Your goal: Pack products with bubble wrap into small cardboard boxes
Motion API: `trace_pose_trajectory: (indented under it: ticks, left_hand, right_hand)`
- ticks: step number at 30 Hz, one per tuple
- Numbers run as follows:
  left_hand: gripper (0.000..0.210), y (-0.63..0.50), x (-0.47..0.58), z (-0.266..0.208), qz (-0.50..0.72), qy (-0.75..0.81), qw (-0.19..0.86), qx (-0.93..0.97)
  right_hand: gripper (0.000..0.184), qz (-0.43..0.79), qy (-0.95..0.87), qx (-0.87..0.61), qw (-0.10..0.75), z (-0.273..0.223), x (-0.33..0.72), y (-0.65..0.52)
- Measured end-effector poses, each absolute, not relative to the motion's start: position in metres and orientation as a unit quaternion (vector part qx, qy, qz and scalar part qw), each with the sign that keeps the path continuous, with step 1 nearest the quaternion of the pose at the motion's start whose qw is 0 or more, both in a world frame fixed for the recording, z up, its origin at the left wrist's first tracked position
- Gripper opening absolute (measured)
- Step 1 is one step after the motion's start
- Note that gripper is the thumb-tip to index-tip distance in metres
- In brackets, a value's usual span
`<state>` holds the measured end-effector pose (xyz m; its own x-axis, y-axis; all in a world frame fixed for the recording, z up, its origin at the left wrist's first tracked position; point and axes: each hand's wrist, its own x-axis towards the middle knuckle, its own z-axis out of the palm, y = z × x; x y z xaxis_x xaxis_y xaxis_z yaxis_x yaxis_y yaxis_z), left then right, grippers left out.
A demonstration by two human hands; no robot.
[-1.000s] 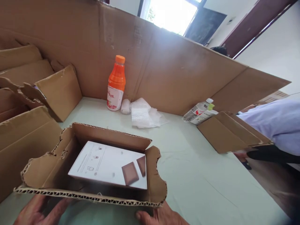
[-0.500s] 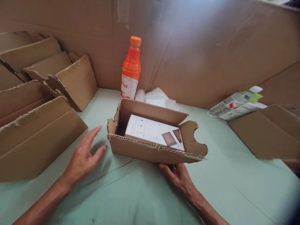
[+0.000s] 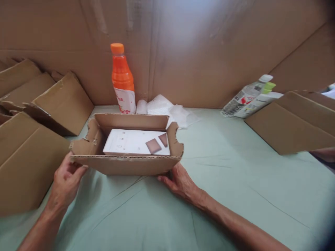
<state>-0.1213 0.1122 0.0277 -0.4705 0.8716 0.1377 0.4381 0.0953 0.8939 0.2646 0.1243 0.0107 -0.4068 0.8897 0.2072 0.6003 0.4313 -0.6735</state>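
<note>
An open-topped cardboard box (image 3: 131,166) with notched end walls stands in front of me, tilted slightly. Inside lies a white carton (image 3: 131,139) printed with two brown squares. My left hand (image 3: 64,181) is at the box's left end, thumb below the front edge and fingers partly hidden behind the corner. The lower right corner rests in my right hand (image 3: 180,179), whose thumb shows along the bottom while its other fingers are hidden beneath and behind the box.
Behind the box stand an orange drink bottle (image 3: 123,76) and crumpled bubble wrap (image 3: 162,106). Several cardboard boxes (image 3: 62,104) crowd the left. At right, a clear bottle (image 3: 243,99) leans beside a cardboard box (image 3: 285,125). A tall cardboard wall (image 3: 183,62) closes the back; green cloth (image 3: 235,195) covers the table.
My left hand has come from open beside the box to its left end. The box has turned so its long front side faces me, with my right hand still under it. The view has shifted right.
</note>
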Motion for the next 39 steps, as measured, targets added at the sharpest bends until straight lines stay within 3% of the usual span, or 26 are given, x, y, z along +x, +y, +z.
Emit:
trace_pose_trajectory:
  ticks: [2, 5, 10, 15, 19, 21, 24, 27, 31, 36, 39]
  left_hand:
    - [0.044, 0.094, -0.11, 0.018, 0.488, 0.696, 0.283, 0.444]
    - [0.05, 0.075, -0.093, 0.007, 0.471, 0.672, 0.358, 0.446]
    - [0.057, 0.067, -0.062, 0.0, 0.446, 0.711, 0.333, 0.43]
    - [0.049, 0.069, -0.051, 0.0, 0.457, 0.732, 0.3, 0.406]
    - [0.048, 0.069, -0.054, -0.003, 0.477, 0.719, 0.304, 0.404]
    - [0.046, 0.069, -0.054, -0.004, 0.497, 0.708, 0.306, 0.399]
    - [0.044, 0.07, -0.053, -0.003, 0.509, 0.693, 0.32, 0.397]
    - [0.046, 0.07, -0.053, 0.002, 0.507, 0.675, 0.35, 0.406]
    - [0.056, 0.072, -0.056, 0.012, 0.482, 0.678, 0.359, 0.423]
    - [0.054, 0.079, -0.054, 0.022, 0.439, 0.685, 0.341, 0.471]
    - [0.051, 0.093, -0.054, 0.021, 0.418, 0.693, 0.316, 0.496]
  right_hand:
    - [0.063, 0.244, -0.835, -0.429, 0.246, 0.019, 0.28, 0.133]
    - [0.05, 0.213, -0.829, -0.448, 0.26, 0.036, 0.306, 0.16]
    - [0.032, 0.196, -0.699, -0.598, 0.342, 0.062, 0.293, 0.256]
    - [0.013, 0.271, -0.659, -0.582, 0.392, 0.088, 0.262, 0.311]
    - [0.015, 0.24, -0.609, -0.505, 0.563, 0.113, 0.31, 0.269]
    - [0.024, 0.236, -0.571, -0.506, 0.601, 0.117, 0.35, 0.229]
    - [0.039, 0.273, -0.569, -0.631, 0.451, 0.105, 0.402, 0.164]
    - [0.044, 0.172, -0.596, -0.736, 0.271, 0.084, 0.42, 0.113]
    - [0.041, 0.106, -0.703, -0.653, 0.261, 0.069, 0.377, 0.085]
    - [0.057, 0.204, -0.806, -0.502, 0.238, 0.063, 0.287, 0.108]
    - [0.056, 0.291, -0.792, -0.485, 0.229, 0.056, 0.258, 0.143]
